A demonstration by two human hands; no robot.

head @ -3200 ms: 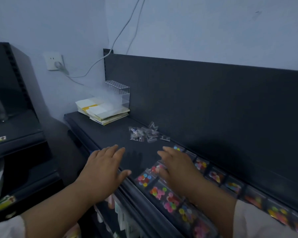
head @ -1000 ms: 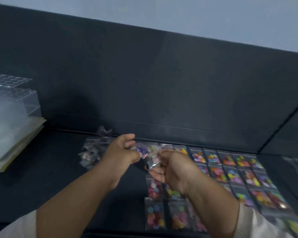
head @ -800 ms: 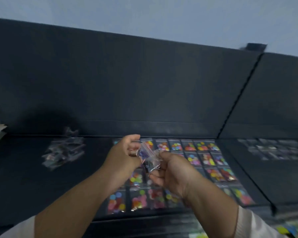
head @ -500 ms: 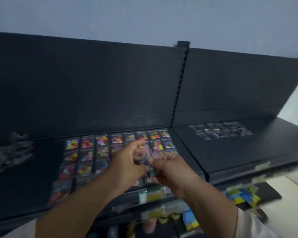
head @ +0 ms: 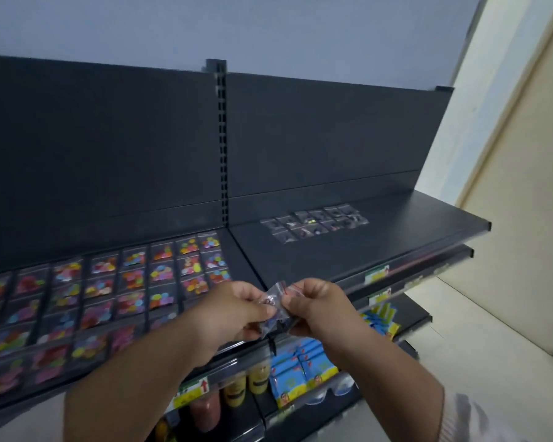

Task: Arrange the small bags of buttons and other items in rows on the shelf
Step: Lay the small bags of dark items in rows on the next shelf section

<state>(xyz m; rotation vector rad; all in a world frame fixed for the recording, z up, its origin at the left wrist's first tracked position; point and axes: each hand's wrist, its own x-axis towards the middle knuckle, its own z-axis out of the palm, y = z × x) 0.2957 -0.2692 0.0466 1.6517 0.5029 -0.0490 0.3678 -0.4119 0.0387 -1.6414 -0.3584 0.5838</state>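
The left hand [head: 233,309] and right hand [head: 316,302] are holding a small clutch of clear zip bags [head: 276,304] in front of the shelf [head: 396,224], below and slightly right of the slotted upright [head: 221,138]. The left fingers are clamping the bunch, and the right fingers are pinching one bag's red-striped top. This looks like peeling off a single bag, so pulling slowly while gripping the rest firmly should help. It probably belongs with the grid of dark-filled bags [head: 315,223] right of the upright, laid flush, not with the coloured button bags [head: 109,291] on its left.

Matt dark metal shelf [head: 348,250]; glossy clear-plastic bags [head: 276,309]
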